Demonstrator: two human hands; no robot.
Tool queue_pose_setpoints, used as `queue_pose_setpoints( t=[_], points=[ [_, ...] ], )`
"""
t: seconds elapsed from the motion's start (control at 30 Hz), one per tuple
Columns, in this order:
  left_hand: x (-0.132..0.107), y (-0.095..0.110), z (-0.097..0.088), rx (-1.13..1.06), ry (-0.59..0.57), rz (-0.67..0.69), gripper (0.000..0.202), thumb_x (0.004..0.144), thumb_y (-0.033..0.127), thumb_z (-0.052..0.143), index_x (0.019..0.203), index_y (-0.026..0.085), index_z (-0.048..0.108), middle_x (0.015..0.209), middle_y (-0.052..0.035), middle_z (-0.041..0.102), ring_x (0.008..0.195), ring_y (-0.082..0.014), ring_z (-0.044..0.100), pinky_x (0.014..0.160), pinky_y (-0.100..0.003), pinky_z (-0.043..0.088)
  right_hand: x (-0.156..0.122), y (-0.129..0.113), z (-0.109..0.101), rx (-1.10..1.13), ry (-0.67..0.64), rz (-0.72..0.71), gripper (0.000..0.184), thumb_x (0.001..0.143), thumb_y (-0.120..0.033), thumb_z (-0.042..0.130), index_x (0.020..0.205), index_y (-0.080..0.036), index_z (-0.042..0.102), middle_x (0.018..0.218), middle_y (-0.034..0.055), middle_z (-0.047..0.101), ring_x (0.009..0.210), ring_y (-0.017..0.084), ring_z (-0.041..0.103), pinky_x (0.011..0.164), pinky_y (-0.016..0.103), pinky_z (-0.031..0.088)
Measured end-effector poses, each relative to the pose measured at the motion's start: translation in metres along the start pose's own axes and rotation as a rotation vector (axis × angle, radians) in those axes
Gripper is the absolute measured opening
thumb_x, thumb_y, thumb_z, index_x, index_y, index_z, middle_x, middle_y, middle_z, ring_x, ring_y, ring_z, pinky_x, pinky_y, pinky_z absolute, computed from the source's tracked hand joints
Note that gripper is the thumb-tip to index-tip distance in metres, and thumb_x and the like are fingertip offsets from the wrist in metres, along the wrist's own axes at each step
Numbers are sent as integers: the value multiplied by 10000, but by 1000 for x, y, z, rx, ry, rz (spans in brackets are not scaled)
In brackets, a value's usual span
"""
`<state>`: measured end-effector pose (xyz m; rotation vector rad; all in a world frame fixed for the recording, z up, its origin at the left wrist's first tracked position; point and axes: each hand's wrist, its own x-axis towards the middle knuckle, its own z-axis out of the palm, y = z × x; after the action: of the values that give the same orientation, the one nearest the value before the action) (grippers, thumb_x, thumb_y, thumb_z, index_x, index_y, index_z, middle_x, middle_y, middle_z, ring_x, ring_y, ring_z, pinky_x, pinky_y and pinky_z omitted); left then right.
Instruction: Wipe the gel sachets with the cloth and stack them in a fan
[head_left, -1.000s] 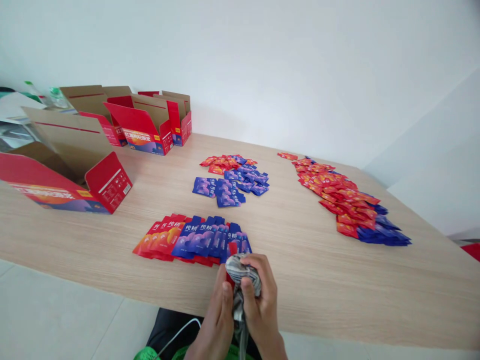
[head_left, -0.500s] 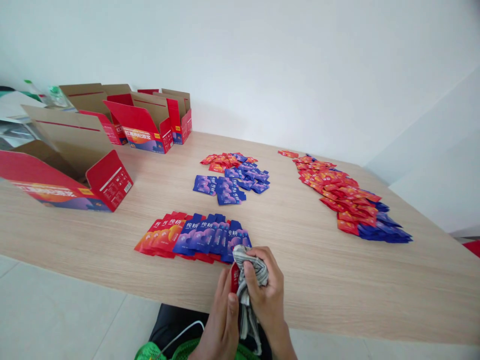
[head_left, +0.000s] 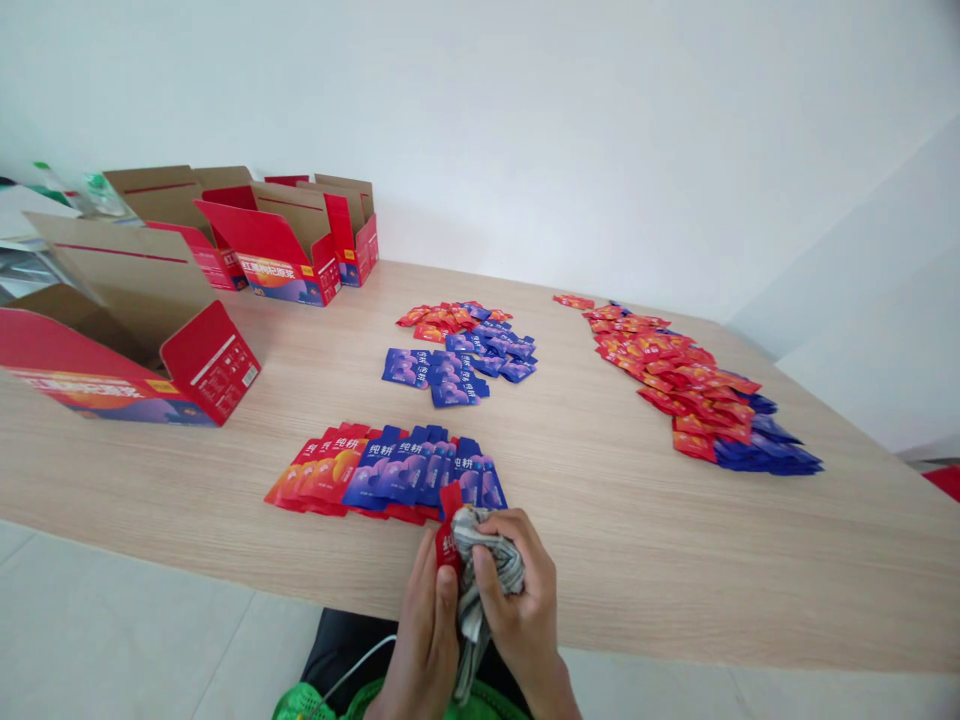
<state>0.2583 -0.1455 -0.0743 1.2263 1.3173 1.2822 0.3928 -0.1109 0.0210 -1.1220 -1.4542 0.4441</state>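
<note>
At the table's front edge my left hand (head_left: 426,620) is closed on a red pouch (head_left: 448,535), whose narrow top sticks up above the fingers. My right hand (head_left: 521,590) grips a bunched grey striped cloth (head_left: 487,560) and presses it against the pouch's right side. The lower part of the pouch is hidden by my hand and the cloth. Just beyond my hands lies an overlapping row of pouches, with red pouches (head_left: 330,465) on the left and blue pouches (head_left: 409,470) on the right.
A small group of blue pouches (head_left: 454,375) and red pouches (head_left: 442,318) lies mid-table. A long heap of pouches (head_left: 667,370) spreads along the right. Several open cartons (head_left: 217,370) stand at the left. A green basket (head_left: 300,702) is below the table edge.
Both hands have shifted slightly left. The cloth has moved down along the pouch, so the pouch's red top now shows above it.
</note>
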Motion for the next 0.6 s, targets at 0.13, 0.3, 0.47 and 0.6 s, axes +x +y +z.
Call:
queue_pose_setpoints(
  t=[0.13,0.3,0.47,0.6],
  points=[
    [3,14,6,10,-52,11,538,1081,537,591,1495,205,680,1611,-145,647,1517,-318,587,1274,-482,472,8,3,-5,-27,40,15,59,1016,-229,647,1003,-253,699,911,19,692,817,190,702,743,273,573],
    [32,48,-7,-26,-32,-26,553,1061,641,548,1394,233,717,1421,-113,781,1391,-310,696,1218,-491,534,-3,-3,-9,70,-191,-58,57,994,-224,672,1013,-264,708,900,10,708,795,177,708,730,251,571],
    [41,36,-17,-117,213,-329,626,965,679,661,1439,271,654,1641,-86,622,1610,-350,458,1334,-564,356,-15,14,-13,161,51,80,128,1028,-373,684,972,-259,701,897,25,699,788,196,700,712,270,573],
    [32,34,-5,-235,212,-427,619,977,720,608,1385,259,679,1546,-93,699,1589,-358,489,1301,-539,427,-22,34,-10,361,303,498,305,1005,-551,717,1017,-253,653,732,-26,644,552,161,589,529,249,496]
  ],
)
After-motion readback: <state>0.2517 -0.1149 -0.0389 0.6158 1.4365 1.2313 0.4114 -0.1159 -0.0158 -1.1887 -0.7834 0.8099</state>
